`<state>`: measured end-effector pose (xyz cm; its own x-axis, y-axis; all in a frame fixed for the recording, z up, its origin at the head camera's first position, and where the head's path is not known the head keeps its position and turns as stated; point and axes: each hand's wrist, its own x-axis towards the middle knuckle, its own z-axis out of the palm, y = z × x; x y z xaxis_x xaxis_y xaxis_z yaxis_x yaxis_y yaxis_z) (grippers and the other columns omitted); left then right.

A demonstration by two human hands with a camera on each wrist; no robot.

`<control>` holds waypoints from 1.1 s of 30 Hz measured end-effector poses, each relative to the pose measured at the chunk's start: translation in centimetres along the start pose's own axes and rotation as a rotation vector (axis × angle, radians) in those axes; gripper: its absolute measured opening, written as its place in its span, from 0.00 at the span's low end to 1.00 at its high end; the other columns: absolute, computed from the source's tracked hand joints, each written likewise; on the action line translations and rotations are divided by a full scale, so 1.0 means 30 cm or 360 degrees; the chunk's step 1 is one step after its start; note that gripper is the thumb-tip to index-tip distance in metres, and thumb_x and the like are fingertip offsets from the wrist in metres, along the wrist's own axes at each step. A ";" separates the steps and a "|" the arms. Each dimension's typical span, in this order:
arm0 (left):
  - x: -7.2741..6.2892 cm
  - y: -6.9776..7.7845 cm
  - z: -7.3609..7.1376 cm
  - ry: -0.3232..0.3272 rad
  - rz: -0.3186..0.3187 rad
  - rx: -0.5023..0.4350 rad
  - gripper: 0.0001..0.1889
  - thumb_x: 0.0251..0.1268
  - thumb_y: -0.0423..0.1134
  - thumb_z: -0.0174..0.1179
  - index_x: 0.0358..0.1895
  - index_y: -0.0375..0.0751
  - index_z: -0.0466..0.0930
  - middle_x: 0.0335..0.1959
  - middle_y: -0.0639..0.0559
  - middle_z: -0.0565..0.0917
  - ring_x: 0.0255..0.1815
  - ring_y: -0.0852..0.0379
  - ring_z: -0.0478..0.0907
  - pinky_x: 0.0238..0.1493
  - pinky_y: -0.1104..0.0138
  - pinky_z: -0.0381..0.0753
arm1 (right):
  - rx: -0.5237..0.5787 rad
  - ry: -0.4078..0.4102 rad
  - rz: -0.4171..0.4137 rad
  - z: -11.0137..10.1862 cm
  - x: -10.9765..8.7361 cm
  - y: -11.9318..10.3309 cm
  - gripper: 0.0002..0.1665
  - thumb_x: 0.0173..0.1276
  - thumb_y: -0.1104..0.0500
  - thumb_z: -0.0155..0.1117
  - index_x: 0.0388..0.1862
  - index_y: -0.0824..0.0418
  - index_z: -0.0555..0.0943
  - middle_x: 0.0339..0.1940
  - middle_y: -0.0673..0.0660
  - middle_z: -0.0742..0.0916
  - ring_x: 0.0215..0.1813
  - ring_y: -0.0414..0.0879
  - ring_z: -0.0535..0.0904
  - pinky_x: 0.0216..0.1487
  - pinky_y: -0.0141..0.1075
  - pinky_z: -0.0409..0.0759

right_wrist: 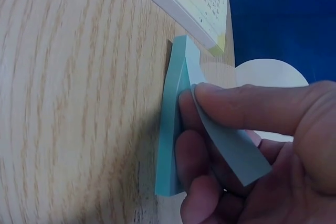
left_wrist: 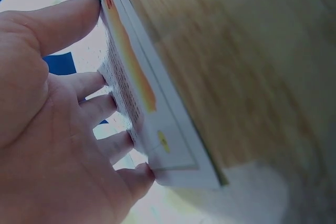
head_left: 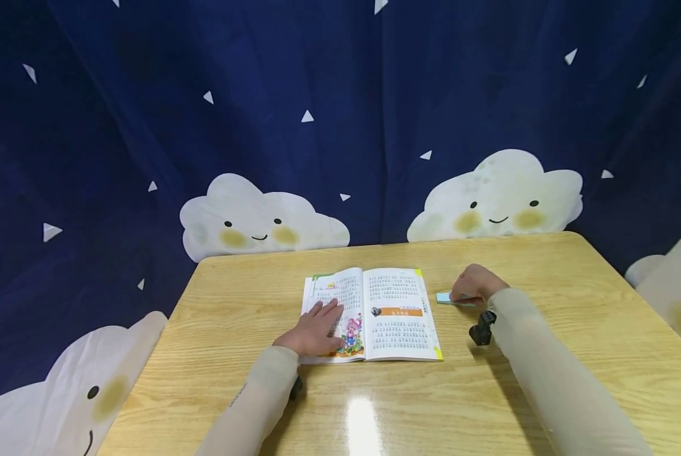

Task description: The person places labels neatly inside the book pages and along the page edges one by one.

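Note:
An open book [head_left: 394, 335] with printed text and a cartoon mouse picture lies flat on the table. My left hand [head_left: 312, 332] rests on its left page, fingers spread and fairly straight; the left wrist view shows the fingertips and thumb touching the page [left_wrist: 123, 77]. To the right of the book, my right hand [head_left: 477, 284] is at a light-blue pad of sticky notes [head_left: 443, 297]. In the right wrist view, the thumb and a finger pinch the top sheet [right_wrist: 236, 150], which bends away from the pad [right_wrist: 169, 129]. The other fingers curl against the pad's side.
The light wooden table [head_left: 249, 291] has rounded back corners. Behind it hangs a dark blue curtain [head_left: 261, 63] with white triangles and smiling clouds. Each wrist wears a small black device [head_left: 481, 329]. A bright reflection shows near the table's front.

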<state>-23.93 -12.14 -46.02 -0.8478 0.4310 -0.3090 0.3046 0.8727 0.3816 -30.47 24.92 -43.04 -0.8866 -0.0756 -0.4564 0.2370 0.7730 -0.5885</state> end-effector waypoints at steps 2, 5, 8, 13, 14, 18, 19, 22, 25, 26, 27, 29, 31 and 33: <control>-0.002 0.003 -0.003 0.0002 -0.0002 0.0002 0.40 0.69 0.52 0.57 0.80 0.47 0.51 0.83 0.49 0.49 0.84 0.39 0.43 0.80 0.40 0.50 | -0.0009 0.0003 -0.0002 -0.003 0.001 0.000 0.23 0.60 0.63 0.66 0.09 0.51 0.70 0.08 0.46 0.71 0.13 0.37 0.59 0.19 0.29 0.62; -0.002 0.006 -0.009 0.0006 0.0000 0.0003 0.40 0.69 0.52 0.58 0.80 0.46 0.52 0.83 0.49 0.50 0.83 0.39 0.43 0.79 0.39 0.50 | -0.0017 0.0008 -0.0006 -0.006 0.002 -0.001 0.22 0.59 0.63 0.67 0.10 0.51 0.70 0.09 0.46 0.72 0.14 0.37 0.60 0.19 0.29 0.62; -0.003 0.009 -0.014 0.0008 0.0004 0.0016 0.40 0.69 0.52 0.58 0.80 0.45 0.52 0.83 0.49 0.49 0.83 0.39 0.43 0.79 0.40 0.50 | -0.0013 0.0001 0.0000 -0.007 0.005 0.000 0.21 0.59 0.62 0.66 0.10 0.52 0.71 0.10 0.47 0.73 0.14 0.38 0.62 0.19 0.29 0.62; -0.002 0.012 -0.018 0.0014 -0.0003 0.0027 0.40 0.69 0.52 0.58 0.80 0.46 0.52 0.83 0.49 0.50 0.83 0.39 0.43 0.80 0.41 0.50 | 0.0007 -0.0010 0.0024 -0.009 0.008 0.004 0.20 0.60 0.62 0.66 0.11 0.53 0.73 0.10 0.47 0.75 0.15 0.38 0.65 0.20 0.30 0.65; -0.002 0.013 -0.018 0.0014 -0.0006 0.0025 0.40 0.69 0.52 0.58 0.80 0.46 0.52 0.83 0.49 0.50 0.83 0.40 0.44 0.80 0.41 0.50 | 0.0010 -0.0013 0.0026 -0.009 0.009 0.005 0.19 0.60 0.62 0.66 0.11 0.53 0.74 0.10 0.47 0.74 0.16 0.39 0.65 0.20 0.30 0.66; -0.003 0.015 -0.016 0.0011 -0.0011 0.0022 0.40 0.68 0.52 0.58 0.80 0.47 0.53 0.83 0.50 0.50 0.84 0.40 0.44 0.80 0.41 0.50 | 0.0030 -0.0020 0.0041 -0.008 0.007 0.011 0.15 0.61 0.62 0.66 0.15 0.56 0.78 0.12 0.47 0.74 0.17 0.39 0.66 0.22 0.30 0.67; -0.002 0.016 -0.015 0.0012 -0.0012 0.0020 0.40 0.68 0.52 0.59 0.80 0.46 0.53 0.83 0.50 0.50 0.83 0.40 0.44 0.80 0.41 0.51 | 0.0043 -0.0021 0.0044 -0.007 0.006 0.012 0.13 0.61 0.62 0.66 0.17 0.57 0.79 0.13 0.47 0.75 0.18 0.40 0.67 0.22 0.30 0.68; -0.002 0.015 -0.013 0.0008 -0.0016 0.0021 0.40 0.68 0.52 0.58 0.80 0.47 0.53 0.83 0.50 0.50 0.84 0.40 0.44 0.80 0.41 0.51 | 0.0064 -0.0008 0.0052 -0.004 0.004 0.015 0.07 0.60 0.62 0.66 0.22 0.58 0.83 0.17 0.48 0.78 0.22 0.41 0.71 0.25 0.31 0.73; -0.002 0.013 -0.011 0.0005 -0.0020 0.0019 0.40 0.68 0.51 0.58 0.80 0.47 0.52 0.83 0.50 0.50 0.84 0.40 0.44 0.80 0.41 0.50 | 0.0070 -0.0002 0.0050 -0.003 0.001 0.013 0.06 0.60 0.62 0.66 0.24 0.59 0.84 0.19 0.48 0.79 0.24 0.42 0.72 0.27 0.32 0.75; -0.002 0.013 -0.010 0.0004 -0.0021 0.0017 0.40 0.68 0.51 0.58 0.80 0.47 0.52 0.83 0.50 0.50 0.84 0.40 0.44 0.80 0.41 0.50 | 0.0070 -0.0003 0.0045 -0.002 -0.001 0.012 0.06 0.60 0.62 0.66 0.25 0.59 0.84 0.19 0.49 0.78 0.24 0.42 0.72 0.27 0.33 0.75; -0.002 0.012 -0.010 0.0004 -0.0021 0.0017 0.40 0.68 0.51 0.58 0.80 0.47 0.52 0.83 0.50 0.50 0.84 0.40 0.44 0.80 0.41 0.50 | 0.0067 -0.0004 0.0042 -0.002 -0.001 0.011 0.06 0.61 0.62 0.66 0.24 0.59 0.84 0.18 0.48 0.78 0.24 0.42 0.72 0.27 0.33 0.75; -0.001 0.011 -0.008 0.0001 -0.0022 0.0012 0.40 0.69 0.52 0.58 0.80 0.47 0.52 0.83 0.50 0.49 0.84 0.40 0.44 0.80 0.41 0.50 | 0.0052 -0.0011 0.0033 -0.002 -0.003 0.010 0.06 0.61 0.61 0.66 0.25 0.60 0.84 0.18 0.48 0.78 0.24 0.42 0.71 0.27 0.33 0.76; -0.001 0.009 -0.007 -0.0002 -0.0022 0.0011 0.40 0.69 0.52 0.58 0.80 0.47 0.52 0.83 0.50 0.49 0.84 0.40 0.43 0.80 0.42 0.49 | 0.0038 -0.0019 0.0027 -0.002 -0.002 0.010 0.06 0.61 0.61 0.66 0.26 0.60 0.85 0.17 0.48 0.77 0.23 0.42 0.71 0.27 0.33 0.75; -0.002 0.006 -0.006 0.0002 -0.0016 0.0012 0.40 0.69 0.52 0.58 0.80 0.47 0.52 0.83 0.50 0.49 0.84 0.40 0.43 0.80 0.41 0.49 | 0.0016 -0.0025 0.0017 -0.003 -0.002 0.011 0.06 0.62 0.61 0.65 0.28 0.61 0.86 0.16 0.48 0.77 0.23 0.42 0.71 0.27 0.33 0.75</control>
<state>-23.90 -12.03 -45.79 -0.8513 0.4219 -0.3119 0.2991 0.8787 0.3721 -30.38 25.23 -43.13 -0.8777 -0.0770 -0.4730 0.2507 0.7674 -0.5901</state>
